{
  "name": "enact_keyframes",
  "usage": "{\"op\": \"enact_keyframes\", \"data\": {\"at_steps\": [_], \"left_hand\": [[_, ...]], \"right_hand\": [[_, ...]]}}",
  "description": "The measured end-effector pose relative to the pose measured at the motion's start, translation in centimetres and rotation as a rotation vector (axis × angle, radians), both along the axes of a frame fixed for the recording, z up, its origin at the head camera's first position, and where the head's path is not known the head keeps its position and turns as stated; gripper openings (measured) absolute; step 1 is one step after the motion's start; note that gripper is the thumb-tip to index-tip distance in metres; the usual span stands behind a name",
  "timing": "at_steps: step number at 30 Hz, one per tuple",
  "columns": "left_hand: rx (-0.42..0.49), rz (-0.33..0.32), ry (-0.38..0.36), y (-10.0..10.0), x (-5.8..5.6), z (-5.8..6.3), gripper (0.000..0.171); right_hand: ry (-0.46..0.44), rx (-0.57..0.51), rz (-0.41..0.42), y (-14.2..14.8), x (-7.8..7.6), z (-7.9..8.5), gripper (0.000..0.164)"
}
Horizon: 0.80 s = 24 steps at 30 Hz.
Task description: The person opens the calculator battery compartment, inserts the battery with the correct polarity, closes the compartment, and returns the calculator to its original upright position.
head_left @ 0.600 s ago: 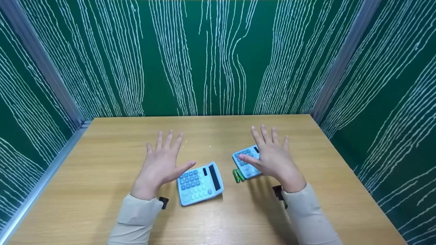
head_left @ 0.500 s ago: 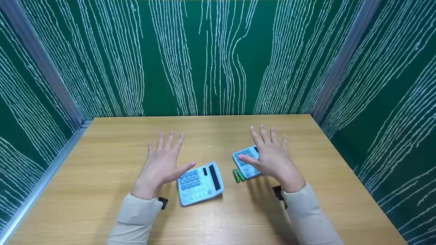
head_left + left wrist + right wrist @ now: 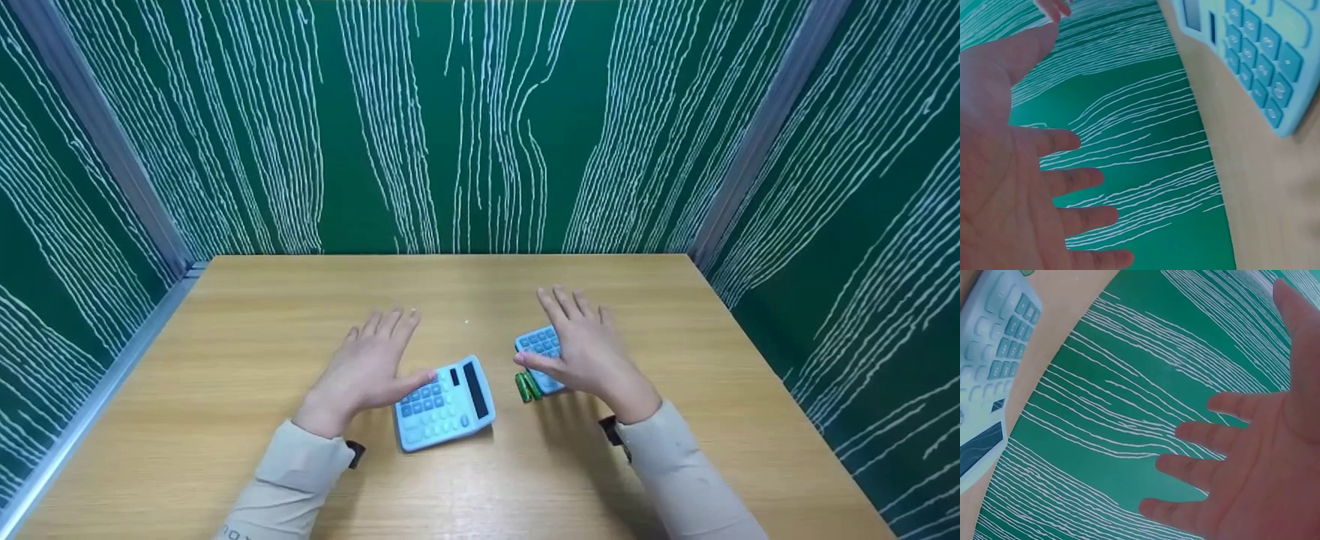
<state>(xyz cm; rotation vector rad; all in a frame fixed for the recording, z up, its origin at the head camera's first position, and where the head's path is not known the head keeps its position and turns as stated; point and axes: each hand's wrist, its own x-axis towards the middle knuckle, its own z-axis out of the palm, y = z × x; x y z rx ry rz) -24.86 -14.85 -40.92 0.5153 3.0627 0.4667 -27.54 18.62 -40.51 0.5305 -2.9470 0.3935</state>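
Note:
My left hand [image 3: 367, 367] hovers over the table with fingers spread, holding nothing. Its thumb overlaps a light blue calculator [image 3: 442, 420] in the head view; that calculator also shows at the top right of the left wrist view. On the other side, my right hand [image 3: 589, 352] is likewise raised with straight fingers. It partly covers a second light blue calculator [image 3: 538, 341], whose screen end is hidden. Against that calculator's near left edge lie green batteries [image 3: 528, 387]. In the right wrist view, the second calculator [image 3: 994, 354] is at the left, beyond the outstretched fingers [image 3: 1190, 472].
Everything lies on a wooden table [image 3: 480, 487]. Green panels [image 3: 495, 135] with white wavy lines stand behind it and at both sides, joined by metal posts [image 3: 757, 135]. A tiny white speck [image 3: 466, 322] lies on the tabletop.
Both hands have tilted and lowered their fingertips slightly; the left has shifted a little right and the right a little left. The calculators and batteries stay in place.

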Motion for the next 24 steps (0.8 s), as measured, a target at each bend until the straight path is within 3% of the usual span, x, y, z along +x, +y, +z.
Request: {"op": "enact_keyframes", "data": {"at_steps": [9,17,24], "left_hand": [[0.002,-0.053,-0.067,-0.7,-0.3,-0.5,0.100],[0.018,-0.049,-0.127,-1.6,-0.4,-1.3,0.099],[0.094,-0.048,-0.190,-2.7,-0.3,-2.3,0.096]], "right_hand": [[-0.011,-0.019,0.028,-0.4,-0.2,-0.5,0.111],[-0.055,-0.070,0.032,-0.6,-0.4,-1.2,0.107],[-0.069,-0.137,0.075,-1.1,0.0,-2.1,0.102]]}}
